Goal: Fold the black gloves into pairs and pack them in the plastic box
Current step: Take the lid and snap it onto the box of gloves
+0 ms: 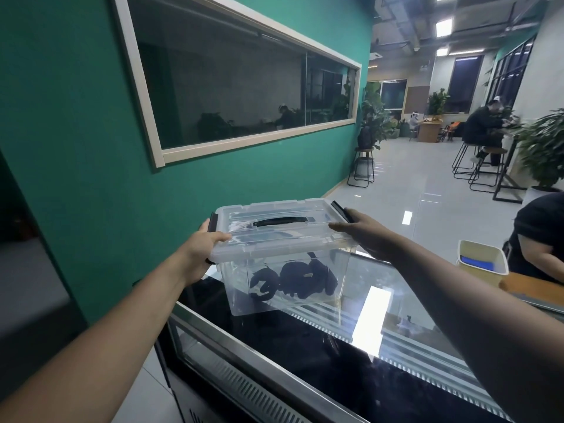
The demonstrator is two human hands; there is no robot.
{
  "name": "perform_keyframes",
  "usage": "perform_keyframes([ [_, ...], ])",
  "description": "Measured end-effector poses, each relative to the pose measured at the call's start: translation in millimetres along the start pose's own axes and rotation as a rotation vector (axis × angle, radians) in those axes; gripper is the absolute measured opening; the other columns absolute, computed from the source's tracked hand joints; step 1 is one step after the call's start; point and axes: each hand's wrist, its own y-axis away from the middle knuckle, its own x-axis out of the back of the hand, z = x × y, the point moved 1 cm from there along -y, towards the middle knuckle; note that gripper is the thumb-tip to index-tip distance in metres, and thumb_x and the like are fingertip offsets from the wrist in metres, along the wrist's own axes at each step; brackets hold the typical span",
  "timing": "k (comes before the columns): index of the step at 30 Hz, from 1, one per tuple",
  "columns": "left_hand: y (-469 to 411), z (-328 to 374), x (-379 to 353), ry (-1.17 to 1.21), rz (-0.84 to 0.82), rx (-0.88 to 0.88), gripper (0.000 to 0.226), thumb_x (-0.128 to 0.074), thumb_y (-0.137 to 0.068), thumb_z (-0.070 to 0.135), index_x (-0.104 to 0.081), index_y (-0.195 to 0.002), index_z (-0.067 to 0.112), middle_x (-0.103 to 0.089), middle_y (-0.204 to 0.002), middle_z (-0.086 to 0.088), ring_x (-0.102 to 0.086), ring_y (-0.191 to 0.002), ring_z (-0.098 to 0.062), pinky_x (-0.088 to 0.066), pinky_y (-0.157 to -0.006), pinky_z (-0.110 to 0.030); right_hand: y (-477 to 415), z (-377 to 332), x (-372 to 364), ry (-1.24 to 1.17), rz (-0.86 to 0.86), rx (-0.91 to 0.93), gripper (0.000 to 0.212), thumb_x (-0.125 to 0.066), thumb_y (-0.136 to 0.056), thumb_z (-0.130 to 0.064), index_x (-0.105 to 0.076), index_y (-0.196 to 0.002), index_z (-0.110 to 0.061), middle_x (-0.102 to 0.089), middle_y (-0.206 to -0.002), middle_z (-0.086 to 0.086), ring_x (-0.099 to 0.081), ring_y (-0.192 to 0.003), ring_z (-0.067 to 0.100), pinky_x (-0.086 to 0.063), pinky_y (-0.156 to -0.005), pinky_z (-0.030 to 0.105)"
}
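We've got both hands on the plastic box (283, 254) — left hand (201, 251) clamped round its end, right hand (363, 236) flat on the lid, probably steadying it on the tabletop (305, 355). Black gloves (293, 279) sit inside.

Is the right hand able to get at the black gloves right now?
Probably not: the black gloves lie inside the plastic box, whose lid is on, and the right hand rests on it.
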Motion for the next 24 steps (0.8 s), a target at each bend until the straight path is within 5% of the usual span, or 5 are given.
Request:
perform_keyframes([
  [6, -1.8, 4.6, 1.0, -0.695, 0.225, -0.211, 0.064, -0.047, -0.114, 0.039, -0.029, -0.172, 0.018, -0.032, -0.178, -0.006, -0.036, -0.16, -0.03, -0.029, -0.127, -0.047, 9.7, -12.6, -6.0, 0.448, 0.123, 0.045, 0.056, -0.056, -0.111, -0.037, -0.042, -0.157, -0.01, -0.058, -0.15, 0.021, -0.058, -0.126, 0.036, -0.043, -0.099, 0.04],
  [12, -8.3, 14.4, -3.9, -1.076, -0.019, -0.352, 0.059, -0.044, -0.113, 0.056, -0.046, -0.165, 0.029, -0.022, -0.181, 0.003, -0.001, -0.17, -0.024, -0.01, -0.135, -0.052, -2.6, -14.5, 0.8, 0.702, 0.055, 0.053, 0.057, -0.047, -0.112, -0.043, -0.039, -0.157, -0.009, -0.056, -0.152, 0.025, -0.058, -0.123, 0.036, -0.041, -0.093, 0.038],
  [17, -18.0, 26.8, -0.1, -1.327, -0.148, -0.312, 0.13, -0.003, -0.064, 0.112, -0.031, -0.169, 0.04, -0.02, -0.181, 0.008, -0.001, -0.17, -0.018, -0.004, -0.138, -0.05, -11.1, -25.0, 1.1, 0.981, -0.115, 0.16, 0.081, -0.032, -0.111, -0.061, -0.007, -0.172, -0.013, -0.003, -0.181, 0.009, -0.007, -0.168, 0.024, -0.009, -0.134, 0.038],
  [19, -23.0, 29.2, -6.7, -1.421, -0.209, -0.294, 0.132, 0.002, -0.063, 0.11, -0.024, -0.171, 0.039, -0.017, -0.182, 0.007, -0.006, -0.17, -0.014, -0.003, -0.138, -0.046, -13.6, -25.7, -5.5, 1.069, -0.184, 0.254, 0.083, -0.021, -0.108, -0.068, -0.012, -0.172, -0.017, -0.006, -0.181, 0.007, -0.005, -0.168, 0.023, -0.007, -0.134, 0.04],
  [24, -33.7, 32.1, -35.7, -1.478, -0.243, -0.279, 0.079, -0.028, -0.103, 0.08, -0.015, -0.172, 0.044, -0.01, -0.183, 0.009, -0.01, -0.169, -0.015, -0.01, -0.137, -0.043, -28.6, -21.3, -8.3, 1.108, -0.282, 0.333, 0.085, -0.011, -0.101, -0.079, -0.024, -0.166, -0.026, -0.027, -0.175, 0.009, -0.024, -0.163, 0.029, -0.019, -0.131, 0.046],
])
